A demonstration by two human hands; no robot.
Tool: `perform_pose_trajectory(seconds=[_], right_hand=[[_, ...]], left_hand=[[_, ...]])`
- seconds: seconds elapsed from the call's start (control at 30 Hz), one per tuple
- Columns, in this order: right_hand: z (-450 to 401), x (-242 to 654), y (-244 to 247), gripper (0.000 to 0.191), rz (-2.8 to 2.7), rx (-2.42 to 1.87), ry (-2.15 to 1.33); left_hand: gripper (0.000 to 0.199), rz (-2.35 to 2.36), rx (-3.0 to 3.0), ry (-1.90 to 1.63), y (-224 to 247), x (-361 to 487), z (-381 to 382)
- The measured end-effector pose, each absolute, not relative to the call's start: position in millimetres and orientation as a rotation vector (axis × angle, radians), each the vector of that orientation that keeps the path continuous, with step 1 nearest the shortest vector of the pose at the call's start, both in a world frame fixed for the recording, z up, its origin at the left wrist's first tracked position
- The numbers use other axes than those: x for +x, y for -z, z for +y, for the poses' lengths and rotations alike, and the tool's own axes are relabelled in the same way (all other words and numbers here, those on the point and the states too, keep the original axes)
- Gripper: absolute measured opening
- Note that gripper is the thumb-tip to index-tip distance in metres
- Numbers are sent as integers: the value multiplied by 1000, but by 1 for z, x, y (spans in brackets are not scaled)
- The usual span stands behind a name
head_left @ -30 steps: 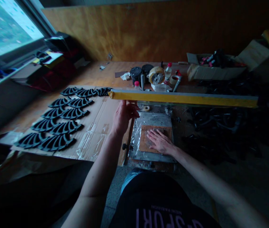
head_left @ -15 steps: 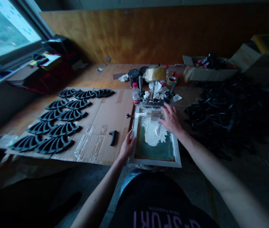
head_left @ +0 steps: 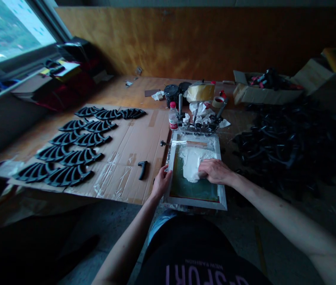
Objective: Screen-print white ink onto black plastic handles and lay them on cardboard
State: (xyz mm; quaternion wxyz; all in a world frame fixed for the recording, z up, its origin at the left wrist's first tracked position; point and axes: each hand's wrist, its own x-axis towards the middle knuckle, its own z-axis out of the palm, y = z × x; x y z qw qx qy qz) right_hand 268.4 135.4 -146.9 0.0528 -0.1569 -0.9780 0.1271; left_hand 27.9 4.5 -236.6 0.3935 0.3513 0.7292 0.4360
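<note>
Fingers [head_left: 206, 165] of the right hand [head_left: 217, 172] are curled round a small scraper [head_left: 202, 174], mostly hidden, at the white paste [head_left: 192, 160] on the framed screen [head_left: 194, 190], centre of the frame. Left hand [head_left: 162, 182] touches the screen's left edge; can't tell if its fingers pinch.

Table [head_left: 153, 81] is brown, under a wooden panel [head_left: 185, 43]; dim room, window [head_left: 10, 27] upper left. Taped cardboard [head_left: 120, 158] covers the left side; its surface shows between the fanned black parts [head_left: 68, 174] and the screen, with one black piece [head_left: 142, 169] there. Bottle [head_left: 173, 116] stands just beyond the screen; black pile [head_left: 289, 146] crowds the right.
</note>
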Motion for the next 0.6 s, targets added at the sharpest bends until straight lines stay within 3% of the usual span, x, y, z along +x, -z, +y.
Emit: perform_pose_trajectory(seconds=[0.13,0.33,0.5,0.6], right_hand=[[123,263,158,19,-2810,-561,-120],[123,259,148,9,-2815,-535,-178],[186,237,109,46,-2554,-980,-118],[225,265,94,45,-2292,-1215,-160]], left_hand=[[58,1834,849,-1099,231,27,5],[67,1751,773,-1112,215,28,6],[68,1681,753,-1204,170,25,5],[63,1628,750,-1278,130,23,13]])
